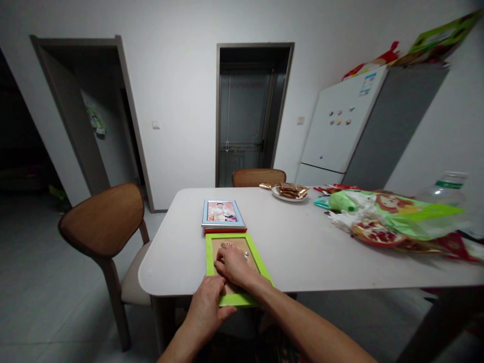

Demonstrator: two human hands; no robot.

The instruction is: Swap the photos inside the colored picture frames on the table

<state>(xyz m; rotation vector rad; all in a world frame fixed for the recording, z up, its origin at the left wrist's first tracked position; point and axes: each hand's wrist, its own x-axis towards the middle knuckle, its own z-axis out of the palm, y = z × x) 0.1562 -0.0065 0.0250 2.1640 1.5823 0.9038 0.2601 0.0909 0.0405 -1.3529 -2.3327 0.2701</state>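
A lime-green picture frame [260,257] lies back side up at the table's near edge, its brown backing board [232,289] showing inside the border. My left hand [206,305] grips the frame's near left corner, with the thumb along the near edge. Over the middle of the backing, my right hand [236,265] has its fingers bent and drawn together against the board; whatever lies under the fingertips is hidden. Small metal fittings show on the board beside that hand. Just beyond lies a light-blue picture frame [204,216] holding a photo, on top of a red frame or block [226,231].
Snack packets fill a white plate [289,198] at the table's far side. Green and white plastic bags [408,214] and a large clear bottle [448,189] crowd the right. Wooden chairs stand at the left [104,222] and the far side [259,177]. A fridge [336,121] is behind.
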